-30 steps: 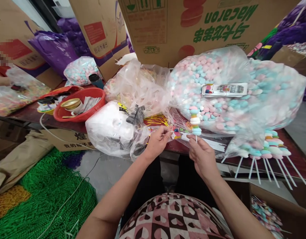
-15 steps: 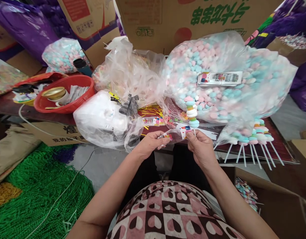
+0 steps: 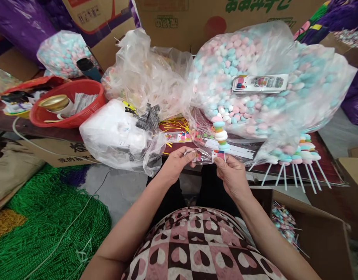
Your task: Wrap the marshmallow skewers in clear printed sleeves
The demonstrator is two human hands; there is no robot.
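My left hand (image 3: 183,157) pinches one end of a small clear printed wrapper (image 3: 203,156), which stretches across to my right hand. In my right hand (image 3: 231,171) is a marshmallow skewer (image 3: 221,134), held upright by its stick, along with the printed end of the wrapper. Pink, blue, white, green and orange pieces are stacked on the skewer. My right fingers hide most of its stick. Beyond my hands lie a flat printed wrapper (image 3: 177,137), yellow twist ties (image 3: 175,125) and white paper sticks (image 3: 234,148).
Big bags of marshmallows (image 3: 254,50) and a stack of printed wrappers (image 3: 259,83) are at the back right. Finished-looking skewers (image 3: 304,155) overhang the table's right edge. A red basket (image 3: 94,103) stands left, past a white plastic bag (image 3: 114,136). An open carton (image 3: 318,233) sits below right.
The view has shifted slightly. My right hand has turned a little, and the printed end of the wrapper now lies against the skewer's stick. Both hands keep their hold.
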